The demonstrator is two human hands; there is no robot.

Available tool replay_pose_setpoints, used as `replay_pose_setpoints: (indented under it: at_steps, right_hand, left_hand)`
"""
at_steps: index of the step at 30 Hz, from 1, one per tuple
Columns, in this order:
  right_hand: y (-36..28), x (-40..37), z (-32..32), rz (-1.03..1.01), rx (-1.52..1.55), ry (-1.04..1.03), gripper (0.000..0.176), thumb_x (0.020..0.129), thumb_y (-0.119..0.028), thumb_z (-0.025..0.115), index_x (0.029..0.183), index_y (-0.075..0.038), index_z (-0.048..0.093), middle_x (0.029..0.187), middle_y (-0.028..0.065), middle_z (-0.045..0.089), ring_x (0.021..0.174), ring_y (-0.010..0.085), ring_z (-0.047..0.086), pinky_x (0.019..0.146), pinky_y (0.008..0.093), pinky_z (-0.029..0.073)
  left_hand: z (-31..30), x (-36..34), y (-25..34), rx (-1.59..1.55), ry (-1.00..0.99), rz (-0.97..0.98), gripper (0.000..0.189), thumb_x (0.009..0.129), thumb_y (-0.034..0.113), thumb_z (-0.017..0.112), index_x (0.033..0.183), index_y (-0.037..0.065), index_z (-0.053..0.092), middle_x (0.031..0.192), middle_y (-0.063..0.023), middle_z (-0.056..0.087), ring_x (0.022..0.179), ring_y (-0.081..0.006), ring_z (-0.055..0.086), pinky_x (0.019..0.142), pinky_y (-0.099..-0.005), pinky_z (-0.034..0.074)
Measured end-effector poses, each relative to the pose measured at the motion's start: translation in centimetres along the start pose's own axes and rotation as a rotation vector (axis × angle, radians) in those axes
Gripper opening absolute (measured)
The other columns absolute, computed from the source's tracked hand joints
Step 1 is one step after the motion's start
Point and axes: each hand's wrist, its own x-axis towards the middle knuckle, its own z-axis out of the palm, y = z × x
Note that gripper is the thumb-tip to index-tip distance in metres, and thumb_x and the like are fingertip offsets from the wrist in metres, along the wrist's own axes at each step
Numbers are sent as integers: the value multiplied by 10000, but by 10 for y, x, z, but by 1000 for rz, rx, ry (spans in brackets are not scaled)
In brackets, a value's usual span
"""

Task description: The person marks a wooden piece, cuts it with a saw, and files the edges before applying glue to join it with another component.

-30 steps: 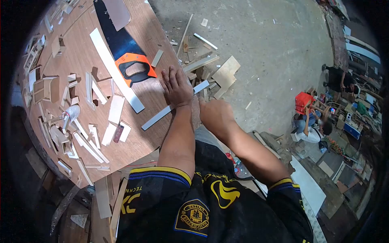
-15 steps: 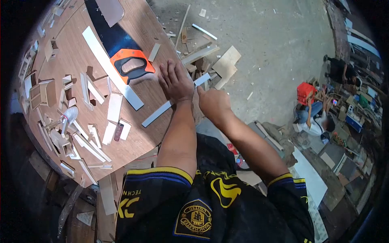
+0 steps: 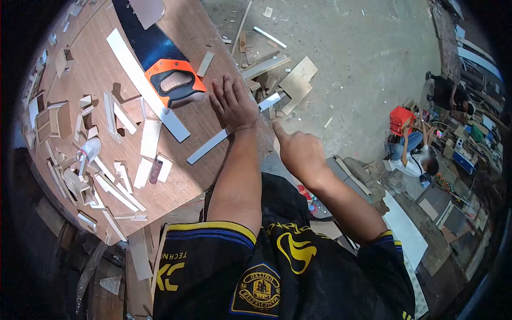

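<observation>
My left hand [image 3: 234, 106] lies flat with its fingers spread, pressing over a narrow white strip [image 3: 208, 146] at the right edge of the wooden table. The strip's far end [image 3: 269, 101] sticks out past that edge. To the right of it, beyond the table edge, is my right hand [image 3: 301, 149], with its index finger stretched out and the other fingers curled in; what they hold, if anything, is hidden. A handsaw with an orange and black handle [image 3: 173, 80] rests left of my left hand, partly over a longer white board [image 3: 178, 130].
Small wooden offcuts [image 3: 120, 197] and box-like pieces [image 3: 57, 120] cover the table's left part. More scraps [image 3: 298, 80] lie on the floor past the edge. At the far right, a person [image 3: 418, 160] sits near a red crate [image 3: 400, 120]; another person [image 3: 450, 93] is beyond.
My right hand has moved down and slightly right, away from the strip's protruding end. My left hand stays on the strip, with its fingers spread a little wider.
</observation>
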Motion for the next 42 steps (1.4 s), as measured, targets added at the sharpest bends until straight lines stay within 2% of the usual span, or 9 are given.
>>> replay_pose_setpoints:
  at_steps: [5,12,15,21,26,31,36,40,42]
  right_hand:
    - [2,25,33,64,120,55,565,903,-100,467,1452,-232,463,783,203,696,718,375,705,646,489,550]
    - [7,-18,5,59,26,-35,592,906,-108,468,1483,-231,426,797,187,703,714,353,707,649,472,555]
    - [3,19,28,64,81,35,601,904,-102,466,1489,-233,416,806,173,709,720,341,712,645,459,557]
    - [10,-20,3,29,-7,-29,593,900,-99,477,1476,-233,431,803,165,712,734,332,717,634,453,559]
    - [4,9,24,56,41,5,602,902,-97,475,1482,-247,422,806,166,713,735,340,717,653,463,560]
    - [8,-34,0,33,-33,-34,595,906,-104,476,1480,-250,426,805,164,714,724,336,717,638,455,560]
    - [-1,27,31,30,42,69,572,910,-111,474,1469,-233,445,782,156,711,717,321,720,612,445,559]
    - [7,6,10,-4,13,73,557,906,-109,476,1452,-218,468,753,142,704,687,321,713,582,448,549]
    - [12,-16,-4,-56,-24,24,416,977,-166,437,1385,-120,507,807,149,726,700,320,723,557,448,553]
  left_hand:
    - [-5,0,1,-23,-38,2,310,873,183,630,1183,180,627,1365,-39,557,1362,-363,441,1124,-550,275]
    - [2,-2,0,-39,-14,6,296,887,183,613,1181,165,638,1372,-57,553,1380,-371,418,1131,-554,263]
    - [1,-1,0,-62,-10,15,297,891,176,607,1186,158,637,1377,-63,551,1378,-377,421,1124,-562,273]
    - [1,-1,-1,-64,-2,20,310,888,175,606,1196,150,631,1371,-64,556,1370,-383,431,1114,-576,284]
    - [1,0,-2,-65,-5,23,314,885,173,611,1197,149,629,1367,-70,557,1370,-389,427,1112,-584,284]
    - [0,-5,-4,-89,-21,21,310,883,170,608,1191,146,634,1377,-76,547,1376,-396,416,1113,-587,283]
    - [4,-2,-2,-88,5,36,301,880,172,610,1178,154,647,1386,-74,542,1384,-390,406,1117,-576,285]
    - [6,0,-1,-70,29,23,286,876,165,605,1158,147,655,1374,-69,553,1373,-395,419,1120,-576,277]
    - [4,1,-2,-72,14,22,292,873,162,603,1159,145,654,1372,-68,555,1372,-395,422,1120,-576,278]
